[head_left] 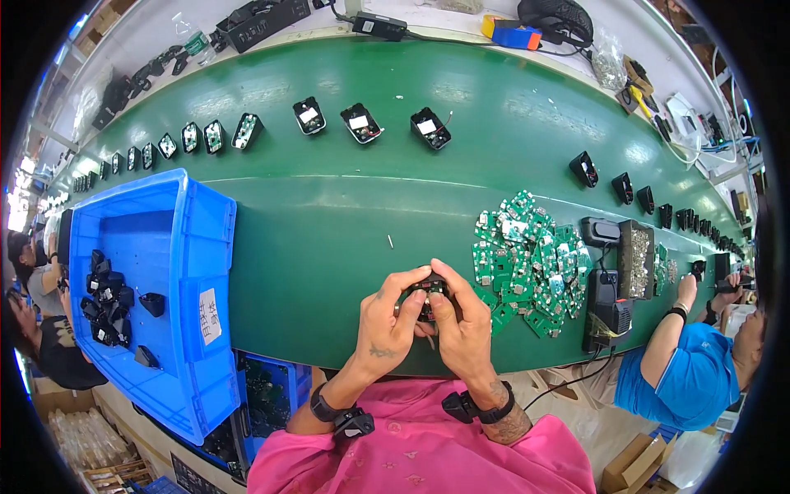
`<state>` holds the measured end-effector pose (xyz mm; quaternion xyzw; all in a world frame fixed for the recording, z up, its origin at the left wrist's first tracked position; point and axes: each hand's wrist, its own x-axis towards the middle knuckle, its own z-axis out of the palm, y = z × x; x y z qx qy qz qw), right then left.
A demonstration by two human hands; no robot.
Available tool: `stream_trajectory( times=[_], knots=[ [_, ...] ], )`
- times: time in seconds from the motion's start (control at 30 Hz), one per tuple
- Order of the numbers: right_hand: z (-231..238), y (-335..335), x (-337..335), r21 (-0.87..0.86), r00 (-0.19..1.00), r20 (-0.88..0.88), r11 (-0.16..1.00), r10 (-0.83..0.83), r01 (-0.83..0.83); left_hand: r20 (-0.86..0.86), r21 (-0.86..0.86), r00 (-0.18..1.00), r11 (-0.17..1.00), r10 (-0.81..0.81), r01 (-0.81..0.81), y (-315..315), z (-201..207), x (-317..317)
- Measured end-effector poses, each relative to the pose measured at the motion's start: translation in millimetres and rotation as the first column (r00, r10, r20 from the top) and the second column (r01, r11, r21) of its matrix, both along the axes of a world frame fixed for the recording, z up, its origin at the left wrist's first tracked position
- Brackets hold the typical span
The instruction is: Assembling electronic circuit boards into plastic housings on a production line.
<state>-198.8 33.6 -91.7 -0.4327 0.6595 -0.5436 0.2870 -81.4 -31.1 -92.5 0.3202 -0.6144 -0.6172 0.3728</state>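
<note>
Close to the bench's near edge, both of my hands are closed around one small black plastic housing (431,286). My left hand (388,317) grips its left side, and my right hand (462,323) grips the right. Both thumbs press on its open face, where some inner parts show between them. The fingers underneath are mostly hidden. Just right of my right hand lies a loose heap of green circuit boards (535,263). A small white sliver (391,241) rests on the green bench (321,239) beyond my hands.
A blue crate (216,272) with black housings (107,296) stands at left. Housings (360,123) line the bench's far side. At right are a box of small metal parts (636,259) and a black power-tool-like device (607,309). People sit at both sides, one in a blue shirt (687,370).
</note>
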Motion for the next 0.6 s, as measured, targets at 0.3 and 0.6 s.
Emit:
stream_trajectory(
  times=[0.3, 0.6],
  knots=[
    [29.9, -6.0, -25.3, 0.123, 0.870, -0.470, 0.987, 0.147, -0.100, 0.090, -0.020, 0.996, 1.000, -0.010, 0.011, -38.4, 0.7, -30.8],
    [52.2, -44.8, -48.1, 0.299, 0.779, -0.579, 0.952, 0.240, -0.071, 0.228, 0.043, 0.931, 0.959, -0.284, 0.282, -83.0, 24.0, -39.8]
  ],
)
